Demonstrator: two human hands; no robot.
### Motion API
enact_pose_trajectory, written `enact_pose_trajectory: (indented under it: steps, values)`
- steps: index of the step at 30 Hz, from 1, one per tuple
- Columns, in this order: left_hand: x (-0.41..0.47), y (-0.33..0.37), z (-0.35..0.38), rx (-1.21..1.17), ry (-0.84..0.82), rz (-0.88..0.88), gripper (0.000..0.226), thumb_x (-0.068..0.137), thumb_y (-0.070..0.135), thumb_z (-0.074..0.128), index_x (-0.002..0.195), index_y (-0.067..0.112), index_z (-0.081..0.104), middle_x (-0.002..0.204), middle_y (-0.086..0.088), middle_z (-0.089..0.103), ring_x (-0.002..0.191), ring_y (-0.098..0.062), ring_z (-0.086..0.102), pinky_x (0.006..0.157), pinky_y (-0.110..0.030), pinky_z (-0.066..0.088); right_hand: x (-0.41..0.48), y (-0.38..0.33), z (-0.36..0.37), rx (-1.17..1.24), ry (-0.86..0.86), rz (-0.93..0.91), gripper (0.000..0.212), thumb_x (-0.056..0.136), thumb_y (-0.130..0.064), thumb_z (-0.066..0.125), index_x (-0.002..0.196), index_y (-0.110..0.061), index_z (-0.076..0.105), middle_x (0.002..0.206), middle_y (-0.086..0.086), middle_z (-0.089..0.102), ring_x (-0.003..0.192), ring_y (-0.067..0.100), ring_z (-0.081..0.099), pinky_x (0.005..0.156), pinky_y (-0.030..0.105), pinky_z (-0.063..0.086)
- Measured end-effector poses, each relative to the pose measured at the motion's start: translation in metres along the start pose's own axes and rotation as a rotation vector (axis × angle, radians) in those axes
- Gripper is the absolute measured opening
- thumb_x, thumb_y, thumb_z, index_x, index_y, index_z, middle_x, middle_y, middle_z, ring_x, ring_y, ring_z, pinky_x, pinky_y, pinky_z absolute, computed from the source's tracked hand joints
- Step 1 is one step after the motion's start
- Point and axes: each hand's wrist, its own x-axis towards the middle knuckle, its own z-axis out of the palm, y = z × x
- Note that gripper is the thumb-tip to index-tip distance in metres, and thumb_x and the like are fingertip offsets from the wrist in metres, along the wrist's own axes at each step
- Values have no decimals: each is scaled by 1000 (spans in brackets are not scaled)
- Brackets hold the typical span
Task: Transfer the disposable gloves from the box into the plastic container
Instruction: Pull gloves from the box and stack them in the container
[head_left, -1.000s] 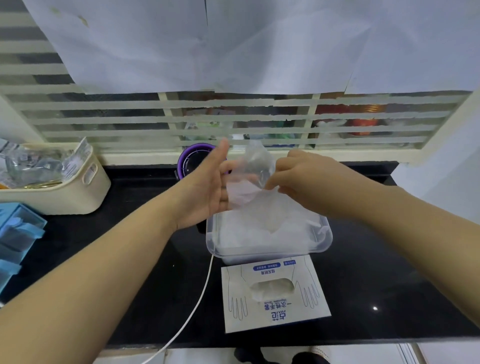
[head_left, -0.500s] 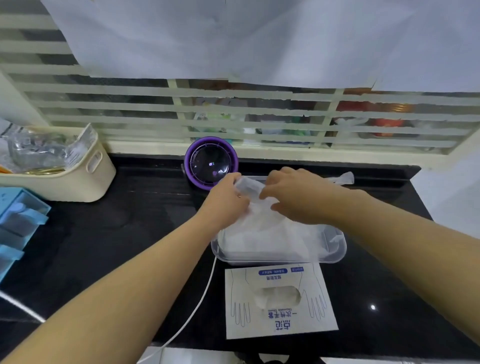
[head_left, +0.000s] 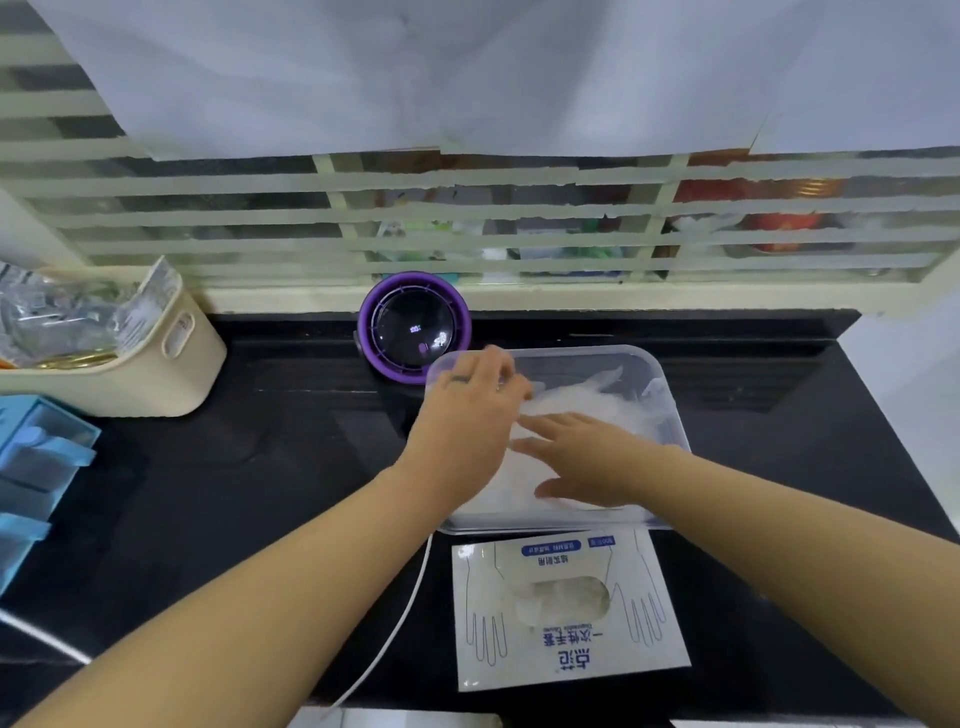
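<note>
glove box (head_left: 566, 608) label upside-down, chinese; both hands in container (head_left: 660, 384).

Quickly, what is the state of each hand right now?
Left hand: fingers partly curled over the gloves in the plastic container; grip cannot be told.
Right hand: open, flat on the gloves.

A glossy black countertop (head_left: 218, 467) runs beneath a cream-slatted window (head_left: 467, 218) whose upper part is covered by white paper sheets (head_left: 415, 73).
</note>
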Motion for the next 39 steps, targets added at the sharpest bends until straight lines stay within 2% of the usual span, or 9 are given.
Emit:
enact_pose_trajectory:
  steps: [4, 6, 10, 14, 21, 26, 31, 35, 39]
  values:
    - [6, -1, 1, -204, -522, 60, 27, 98, 22, 51, 124, 18, 54, 129, 1, 43, 106, -21, 54, 86, -32, 46, 0, -1, 1, -65, 51, -82, 56, 95, -40, 49, 146, -24, 32, 158, 0, 15, 144, 20, 15, 117, 34, 7]
    - [8, -1, 8, -158, -606, 69, 33, 96, 28, 55, 128, 20, 52, 134, 2, 41, 106, -21, 55, 87, -34, 47, -7, 2, -4, -82, 78, -91, 49, 96, -39, 49, 142, -25, 40, 157, -1, 20, 143, 19, 16, 117, 33, 8]
    - [11, 4, 21, -67, -660, 97, 48, 94, 31, 58, 138, 19, 42, 133, -2, 42, 100, -24, 57, 76, -32, 45, -19, 1, -12, -115, 22, -39, 39, 97, -38, 47, 132, -21, 54, 132, -2, 55, 118, 18, 47, 100, 32, 39]
    - [11, 10, 32, -4, -702, 90, 53, 93, 27, 60, 138, 13, 37, 130, -8, 42, 99, -28, 57, 78, -35, 49, -15, -1, -11, -48, -148, 126, 45, 94, -47, 50, 118, -11, 60, 115, 5, 61, 101, 22, 56, 88, 33, 49]
    - [10, 12, 39, 97, -686, -44, 66, 91, 42, 61, 138, 6, 31, 138, -12, 30, 101, -31, 58, 71, -36, 42, 3, 4, -4, 0, -157, 275, 62, 88, -55, 53, 130, -10, 48, 137, 12, 39, 114, 27, 49, 93, 36, 43]
    - [12, 14, 41, 295, -699, -15, 66, 94, 56, 45, 139, 8, 38, 135, -13, 38, 109, -27, 51, 92, -37, 38, -6, 6, -18, 61, -325, 302, 58, 93, -46, 51, 138, -9, 42, 154, 16, 18, 129, 28, 41, 105, 38, 38]
    - [17, 16, 46, 386, -721, -10, 65, 94, 58, 37, 138, 10, 43, 140, -15, 30, 107, -26, 52, 98, -38, 35, -8, 2, -54, -68, 161, 249, 20, 94, -18, 45, 103, -13, 62, 110, 3, 58, 98, 20, 47, 80, 31, 42]
    - [18, 16, 50, 472, -734, -11, 70, 92, 65, 29, 139, 15, 45, 143, -16, 25, 112, -25, 49, 100, -39, 33, 8, -17, -31, 32, -37, 221, 47, 89, -49, 55, 120, -13, 58, 121, 7, 57, 107, 26, 55, 92, 40, 47]
    - [17, 16, 49, 548, -755, -33, 89, 86, 79, 23, 142, 12, 40, 147, -15, 24, 123, -27, 39, 106, -40, 26, 6, 0, 7, -152, -297, 318, 79, 89, -54, 53, 143, -1, 29, 150, 24, 21, 124, 33, 44, 96, 40, 43]
